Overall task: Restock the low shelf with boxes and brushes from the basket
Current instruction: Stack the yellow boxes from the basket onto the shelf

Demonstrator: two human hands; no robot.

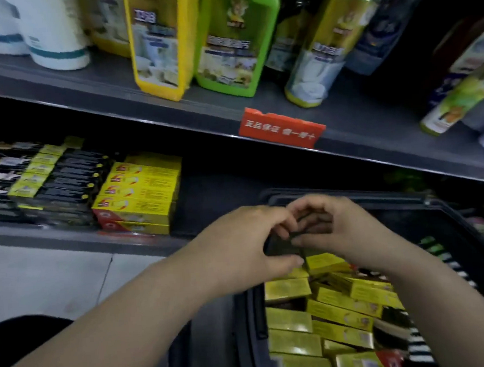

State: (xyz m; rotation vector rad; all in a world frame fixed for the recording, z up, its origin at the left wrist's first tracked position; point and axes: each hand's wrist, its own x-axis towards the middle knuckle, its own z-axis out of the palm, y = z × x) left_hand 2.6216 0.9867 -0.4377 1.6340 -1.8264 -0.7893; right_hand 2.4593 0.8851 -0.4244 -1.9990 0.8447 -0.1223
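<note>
The upper shelf [108,83] is running across the top of the view, carrying a row of bottles, among them a yellow bottle [159,40] and a green bottle [233,37] standing side by side. A red tag [281,127] is hanging on its front edge.

The low shelf [207,203] is lying below it. At its left, dark packs [63,184] are lying stacked, and just beside them on the right a pile of yellow boxes [138,190] is sitting. The shelf space to the right of that pile is showing bare.

The basket [250,326] is standing on the floor [41,283] in front of the low shelf, at the lower right. Loose boxes [338,314], yellow like the shelved ones, are lying in it in a jumble.

Both hands are meeting over the far end of the basket, above the loose boxes. The left hand [239,246] is curling its fingers and thumb round a small dark pack [282,246]. The right hand [332,228] is gripping the same pack from the other side with bent fingers. Blur is keeping the pack's kind from being told.
</note>
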